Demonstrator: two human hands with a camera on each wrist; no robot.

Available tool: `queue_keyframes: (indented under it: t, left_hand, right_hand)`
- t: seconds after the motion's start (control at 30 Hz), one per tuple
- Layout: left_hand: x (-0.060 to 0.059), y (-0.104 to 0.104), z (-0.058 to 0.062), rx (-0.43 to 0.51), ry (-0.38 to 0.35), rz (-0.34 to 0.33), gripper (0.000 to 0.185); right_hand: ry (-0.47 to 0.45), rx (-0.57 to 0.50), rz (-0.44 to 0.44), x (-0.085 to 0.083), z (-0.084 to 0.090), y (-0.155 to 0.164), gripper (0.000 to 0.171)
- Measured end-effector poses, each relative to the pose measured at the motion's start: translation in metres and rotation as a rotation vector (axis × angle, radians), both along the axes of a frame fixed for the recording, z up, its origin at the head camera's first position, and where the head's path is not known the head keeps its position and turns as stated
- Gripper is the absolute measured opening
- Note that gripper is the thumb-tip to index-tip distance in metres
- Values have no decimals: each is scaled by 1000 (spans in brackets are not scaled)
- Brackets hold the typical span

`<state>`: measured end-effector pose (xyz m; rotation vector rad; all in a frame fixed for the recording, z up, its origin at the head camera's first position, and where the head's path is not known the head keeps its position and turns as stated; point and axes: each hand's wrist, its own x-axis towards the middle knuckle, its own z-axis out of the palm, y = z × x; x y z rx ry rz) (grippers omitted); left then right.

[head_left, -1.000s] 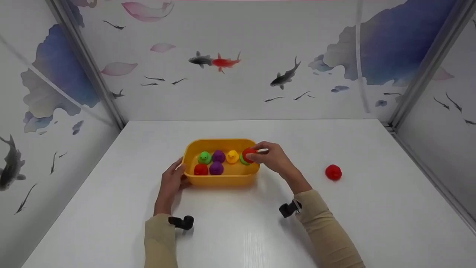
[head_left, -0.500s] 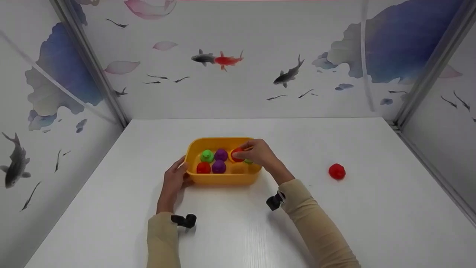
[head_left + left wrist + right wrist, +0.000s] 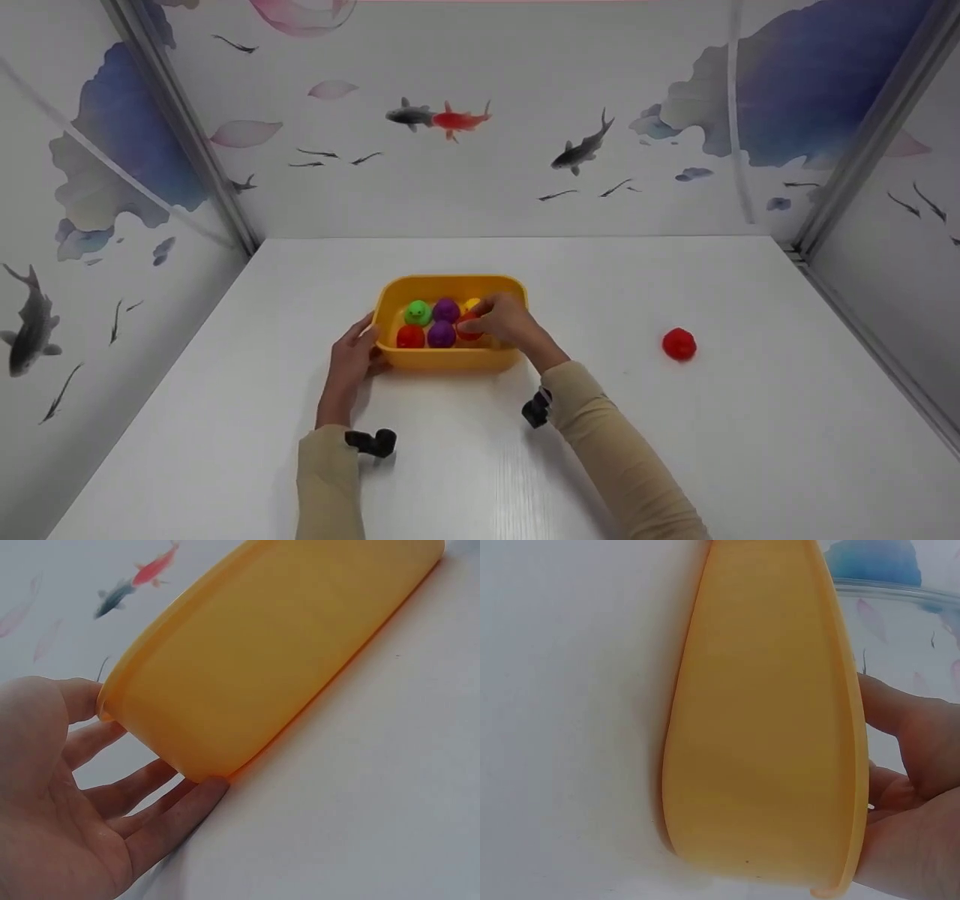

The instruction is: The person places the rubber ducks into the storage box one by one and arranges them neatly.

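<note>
A yellow plastic basin (image 3: 450,361) stands on the table with toy ducks inside. My left hand (image 3: 350,358) holds its left end; the left wrist view shows one digit at the rim and the other fingers (image 3: 180,817) against the end wall down to the base. My right hand (image 3: 510,322) reaches over the basin's right part and pinches a red toy duck (image 3: 469,330) low inside, beside a purple duck (image 3: 441,335). In the right wrist view the basin wall (image 3: 765,712) hides that duck. A yellow duck (image 3: 472,304) is partly covered by my right hand.
Left in the basin are a green duck (image 3: 418,313), another purple duck (image 3: 446,310) and another red duck (image 3: 410,337). One more red toy (image 3: 679,345) lies on the white table (image 3: 450,450) at the right. White walls painted with fish enclose the table.
My right hand has carried the red duck from the basin's right end leftward and down to the front, beside the purple duck. My left hand has stayed on the basin.
</note>
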<state>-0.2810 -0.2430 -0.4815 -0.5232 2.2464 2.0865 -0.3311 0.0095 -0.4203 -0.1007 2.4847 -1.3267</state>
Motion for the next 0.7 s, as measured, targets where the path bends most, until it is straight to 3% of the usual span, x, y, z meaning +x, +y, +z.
queue_keyframes:
  t: [0.23, 0.47, 0.7]
  left_hand:
    - [0, 0, -2, 15, 20, 6, 51]
    - [0, 1, -2, 5, 14, 6, 51]
    - [-1, -1, -3, 9, 15, 4, 51]
  right_hand:
    - [-6, 48, -2, -4, -2, -4, 26]
    - [52, 119, 30, -7, -7, -6, 28]
    - [26, 103, 27, -5, -9, -10, 27]
